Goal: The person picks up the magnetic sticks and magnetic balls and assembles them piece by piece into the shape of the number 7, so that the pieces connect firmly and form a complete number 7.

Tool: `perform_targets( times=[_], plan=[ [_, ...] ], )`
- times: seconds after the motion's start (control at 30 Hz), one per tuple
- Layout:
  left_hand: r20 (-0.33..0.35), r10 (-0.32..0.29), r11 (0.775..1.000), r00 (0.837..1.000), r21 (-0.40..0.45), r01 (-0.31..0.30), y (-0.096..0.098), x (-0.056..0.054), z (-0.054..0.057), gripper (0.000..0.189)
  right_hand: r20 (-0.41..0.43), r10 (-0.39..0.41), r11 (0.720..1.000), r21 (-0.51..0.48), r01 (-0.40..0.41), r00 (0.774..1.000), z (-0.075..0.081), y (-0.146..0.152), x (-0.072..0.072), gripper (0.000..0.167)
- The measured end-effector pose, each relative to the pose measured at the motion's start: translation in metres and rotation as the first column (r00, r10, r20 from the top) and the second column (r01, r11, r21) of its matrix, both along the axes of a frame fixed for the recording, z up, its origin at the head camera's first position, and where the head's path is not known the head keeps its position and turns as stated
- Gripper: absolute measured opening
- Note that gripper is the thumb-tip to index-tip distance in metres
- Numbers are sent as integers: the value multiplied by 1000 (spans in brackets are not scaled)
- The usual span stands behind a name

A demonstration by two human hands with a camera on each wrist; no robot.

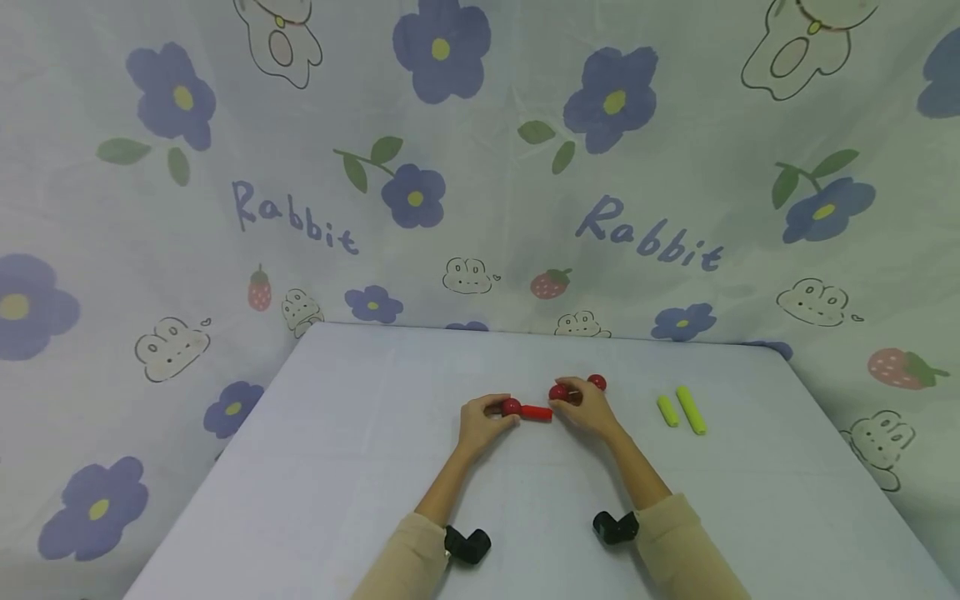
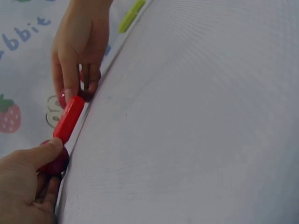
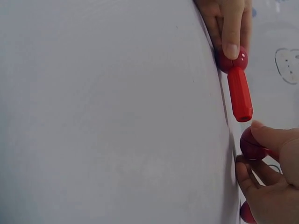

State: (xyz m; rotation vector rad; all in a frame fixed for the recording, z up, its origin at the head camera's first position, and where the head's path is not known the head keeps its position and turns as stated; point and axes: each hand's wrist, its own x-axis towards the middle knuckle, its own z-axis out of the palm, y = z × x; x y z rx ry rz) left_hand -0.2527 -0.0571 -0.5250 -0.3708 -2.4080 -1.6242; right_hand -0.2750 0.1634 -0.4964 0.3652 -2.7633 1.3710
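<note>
My left hand [image 1: 478, 427] pinches a dark red ball [image 1: 512, 407] between thumb and fingers. A bright red faceted rod [image 3: 240, 95] sticks out from that ball toward the right hand, and its near end shows a small dark hole in the right wrist view. Another dark red ball [image 3: 253, 144] is gripped by my right hand [image 1: 594, 410], close to the rod's free end; a narrow gap shows between them in the right wrist view. Just beyond the right fingers sits a third red ball [image 1: 597, 382]. Whether it joins the held one is hidden by the hand.
Two yellow-green rods, a short one [image 1: 667, 412] and a longer one [image 1: 692, 410], lie right of the right hand. The white table [image 1: 360, 450] ends at a patterned cloth [image 1: 480, 167] behind. A black camera [image 1: 467, 546] is on each wrist.
</note>
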Motion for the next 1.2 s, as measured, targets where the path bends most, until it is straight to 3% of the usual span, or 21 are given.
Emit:
perform_targets(
  times=[0.53, 1.2],
  plan=[
    [-29, -2, 1000, 1000, 29, 2, 1, -2, -1, 40, 60, 8, 1000, -2, -8, 998, 5, 15, 17, 43],
    [-10, 19, 1000, 1000, 5, -19, 1, 1, 2, 41, 71, 24, 1000, -7, -23, 997, -1, 16, 27, 43]
  ],
)
